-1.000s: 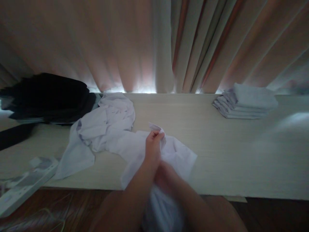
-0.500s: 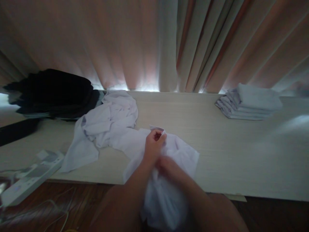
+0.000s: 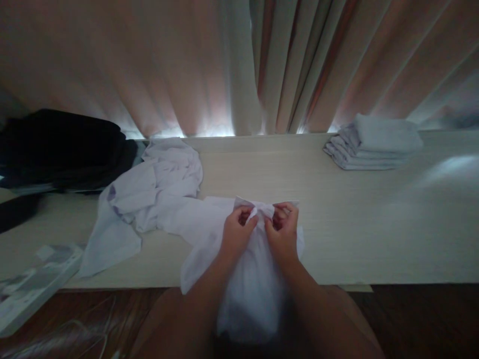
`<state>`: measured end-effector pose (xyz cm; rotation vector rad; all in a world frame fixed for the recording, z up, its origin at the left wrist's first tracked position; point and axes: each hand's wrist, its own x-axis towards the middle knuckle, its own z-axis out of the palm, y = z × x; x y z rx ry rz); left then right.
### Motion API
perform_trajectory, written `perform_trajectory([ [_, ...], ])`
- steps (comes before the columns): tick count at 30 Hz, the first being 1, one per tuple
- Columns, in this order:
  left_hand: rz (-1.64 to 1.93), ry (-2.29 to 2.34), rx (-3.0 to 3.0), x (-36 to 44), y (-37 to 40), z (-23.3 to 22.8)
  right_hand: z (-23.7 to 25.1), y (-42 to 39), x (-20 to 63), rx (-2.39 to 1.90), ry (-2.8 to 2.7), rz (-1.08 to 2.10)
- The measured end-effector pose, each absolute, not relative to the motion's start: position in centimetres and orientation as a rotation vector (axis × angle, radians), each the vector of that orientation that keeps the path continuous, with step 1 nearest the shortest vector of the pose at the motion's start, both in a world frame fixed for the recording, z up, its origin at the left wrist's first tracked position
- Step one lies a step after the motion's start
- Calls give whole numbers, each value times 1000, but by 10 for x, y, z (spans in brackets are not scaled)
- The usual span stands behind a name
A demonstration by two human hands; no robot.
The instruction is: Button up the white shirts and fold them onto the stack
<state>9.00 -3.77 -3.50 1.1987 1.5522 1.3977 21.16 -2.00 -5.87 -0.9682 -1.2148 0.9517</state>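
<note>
A white shirt [image 3: 250, 279] lies partly on the low pale table and hangs over its front edge between my knees. My left hand [image 3: 238, 227] pinches the shirt near its top, by a pointed flap that looks like a collar tip. Opposite it, my right hand [image 3: 283, 229] pinches the cloth by a similar flap. A small bunched part of the fabric lies between the two hands. The fingertips are partly hidden in the folds, so I cannot make out any button. Crumpled white clothing [image 3: 168, 174] lies left of my hands, meeting the shirt's spread cloth.
A stack of folded white clothes [image 3: 377, 144] sits at the back right of the pale table [image 3: 366, 234]. Dark folded clothes [image 3: 63, 149] are piled at the back left. A white power strip [image 3: 41, 289] with cables is at the front left. Curtains [image 3: 179, 65] hang behind.
My right hand has come up from lower on the shirt to its top edge and now pinches it beside my left hand. The view has shifted slightly to the right.
</note>
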Motion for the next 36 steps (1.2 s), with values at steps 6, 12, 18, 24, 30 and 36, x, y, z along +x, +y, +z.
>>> perform_trajectory([
  [6,1417,1454,1091,80,-40,-28,-54,-18,215,-850,-1059,1331],
  [12,1430,1534,1064,78,-42,-24,-49,-23,216,-936,-1168,1212],
  [18,1487,1659,1132,85,-47,-24,-52,-28,215,-1053,-1587,590],
  [24,1513,1579,1186,89,-50,-28,-54,-27,211,-944,-1716,502],
  [30,1511,1477,1102,83,-48,-28,-54,-29,210,-894,-1787,508],
  [36,1455,1536,1193,81,-48,-27,-50,-32,211,-1026,-1627,747],
])
